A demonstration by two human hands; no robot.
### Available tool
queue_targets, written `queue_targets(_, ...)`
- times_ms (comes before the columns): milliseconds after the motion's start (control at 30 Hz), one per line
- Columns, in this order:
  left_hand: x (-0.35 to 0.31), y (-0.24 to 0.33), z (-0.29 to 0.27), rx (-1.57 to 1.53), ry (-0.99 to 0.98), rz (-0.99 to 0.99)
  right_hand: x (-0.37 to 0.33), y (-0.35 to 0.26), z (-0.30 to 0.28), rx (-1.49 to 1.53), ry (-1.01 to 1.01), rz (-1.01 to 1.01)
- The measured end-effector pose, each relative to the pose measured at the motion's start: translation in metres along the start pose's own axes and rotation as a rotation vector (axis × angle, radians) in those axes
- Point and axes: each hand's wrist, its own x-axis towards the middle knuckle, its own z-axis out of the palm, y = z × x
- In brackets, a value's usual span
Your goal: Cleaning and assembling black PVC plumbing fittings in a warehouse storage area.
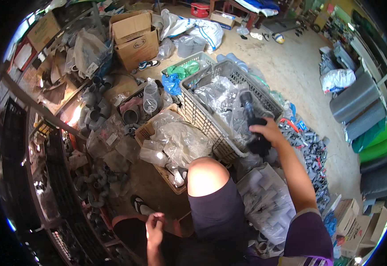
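My right hand [268, 132] reaches over the near right corner of a large grey-green crate [209, 117]. Its fingers are closed round a long black thing [248, 106] with a tube-like upper part; a dark bulk shows below the hand, and its exact kind is unclear. Clear plastic bags [220, 95] lie inside the crate around it. Low by my lap, away from the crate, my left hand [154, 230] is raised with curled fingers pressed together. Whatever they may hold is too small to make out.
A tan crate [175, 188] with plastic bags stands by my knee [207, 177]. Grey pipe fittings [311, 153] are heaped on the floor at right; more grey fittings [93, 106] lie at left. A bagged white bin [264, 199] sits beside my thigh. Cardboard boxes [135, 46] stand at the back.
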Motion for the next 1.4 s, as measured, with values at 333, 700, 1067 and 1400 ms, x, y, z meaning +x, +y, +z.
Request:
queue_targets(333, 0.051, 0.182, 0.055, -0.182, -0.306, 0.557, -0.118, -0.109, 0.111, -0.082, -0.683, -0.594)
queue_targets(700, -0.006, 0.212, -0.032, -0.137, 0.265, 0.862, -0.183, -0.199, 0.264, 0.142, -0.750, -1.065)
queue_targets(1067, -0.016, 0.175, -0.044, 0.694, 0.571, 0.377, -0.225, -0.197, 0.361, -0.090, -0.451, -1.292)
queue_targets(1400, -0.019, 0.176, -0.040, 1.205, 0.449, 0.397, -0.164, -0.180, 0.373, 0.212, -1.042, -0.146)
